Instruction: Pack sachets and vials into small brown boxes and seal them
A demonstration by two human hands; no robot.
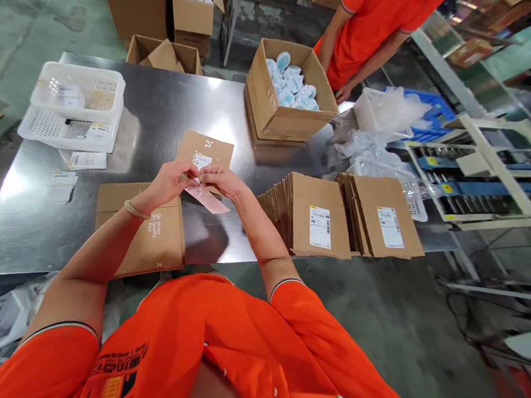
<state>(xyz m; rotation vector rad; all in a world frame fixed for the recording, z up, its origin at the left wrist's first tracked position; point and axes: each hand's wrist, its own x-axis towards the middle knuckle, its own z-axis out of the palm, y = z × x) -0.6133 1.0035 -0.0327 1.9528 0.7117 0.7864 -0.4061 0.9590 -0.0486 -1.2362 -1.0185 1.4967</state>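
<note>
My left hand [175,180] and my right hand [221,179] meet over the steel table, fingertips pinched close together. Between them they hold a pink paper slip [208,198], whose printed lower end hangs toward me. A bit of white shows at the fingertips; its shape is too small to make out. Just behind and below the hands lies flat brown cardboard [215,149] with a white label [202,161], partly covered by my fingers. Under my left forearm is a flat carton [145,248] with white print.
Upright folded cartons with shipping labels [320,226] line the table's front right edge. An open box [287,120] of white-and-blue packets stands behind them. White baskets [117,94] and paper slips [88,160] are at left. A co-worker in orange [384,12] stands opposite.
</note>
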